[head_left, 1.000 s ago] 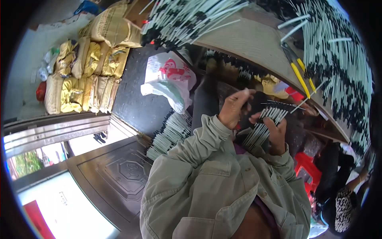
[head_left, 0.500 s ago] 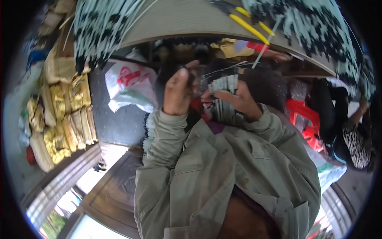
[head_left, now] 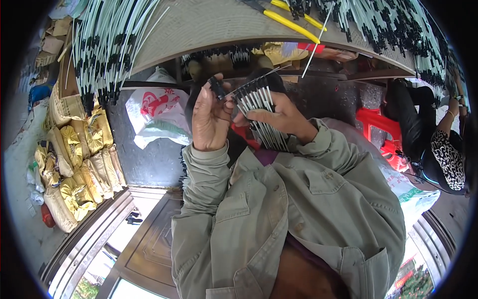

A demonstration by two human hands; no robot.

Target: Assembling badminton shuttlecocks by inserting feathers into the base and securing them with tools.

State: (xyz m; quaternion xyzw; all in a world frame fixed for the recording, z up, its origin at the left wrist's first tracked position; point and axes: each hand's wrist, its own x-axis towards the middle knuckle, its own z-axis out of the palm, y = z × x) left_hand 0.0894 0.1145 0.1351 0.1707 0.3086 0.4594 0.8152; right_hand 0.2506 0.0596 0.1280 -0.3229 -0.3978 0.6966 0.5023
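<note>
My left hand (head_left: pixel 211 122) is raised in front of my chest, thumb and fingers closed on a small black cylindrical piece (head_left: pixel 216 87). Closed round a fan of thin whitish tubes with black ends (head_left: pixel 255 102) is my right hand (head_left: pixel 283 115), its thumb lying across them. The tubes' black ends point up and toward the left hand, and their lower ends reach down near my jacket. A thin grey rod (head_left: pixel 271 71) slants up from the tube ends. My left fingertips are close to those ends; whether they touch is hard to tell.
Bunches of similar tubes (head_left: pixel 112 47) lie at the table's left and right (head_left: pixel 383 25). Yellow-handled pliers (head_left: pixel 291 25) rest on the table (head_left: pixel 214 25). A white plastic bag (head_left: pixel 162 109), yellow packages (head_left: pixel 82 159) and a red stool (head_left: pixel 378 124) stand around. Another person (head_left: pixel 445 144) sits at right.
The view has shifted a little, so the table and pliers appear further left and up. My left hand has turned, showing its palm and the black piece. The tube bundle is tilted more to the left.
</note>
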